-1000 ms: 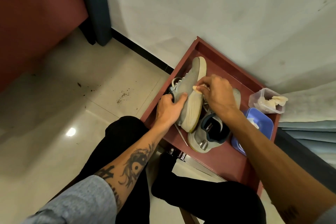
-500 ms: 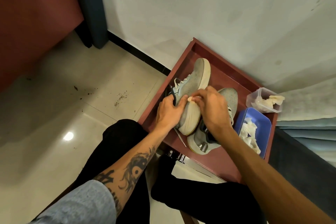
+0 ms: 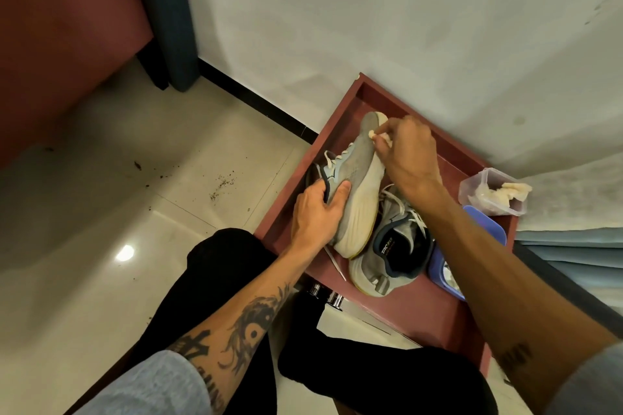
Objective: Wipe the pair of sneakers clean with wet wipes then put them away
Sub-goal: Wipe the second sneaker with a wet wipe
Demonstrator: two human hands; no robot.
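A person in black trousers point(image 3: 222, 283) sits over a red tray point(image 3: 435, 317) on the pale tiled floor point(image 3: 101, 219), both forearms reaching in from below. The left hand point(image 3: 315, 212) — its forearm tattooed — grips a grey sneaker point(image 3: 357, 178) at the heel end, fingers curled over the collar and thumb pressed flat against the side, tilting the shoe on edge with its white sole facing right. Just beside it, the second sneaker point(image 3: 392, 246) sits upright on the tray, partly under the right forearm. A blue lid point(image 3: 488, 229) lies at the tray's right edge, with white scraps on it. Farther in, the right hand point(image 3: 409, 152) pinches a crumpled wipe point(image 3: 372, 134) between fingertips and thumb, pressing it to the held sneaker near the toe. A clear tub point(image 3: 482, 190) of wipes stands at the tray's far right corner, lid off. Beyond it all, a white wall point(image 3: 404, 27) — and dark crumbs point(image 3: 220, 184) scattered across the floor to the left.
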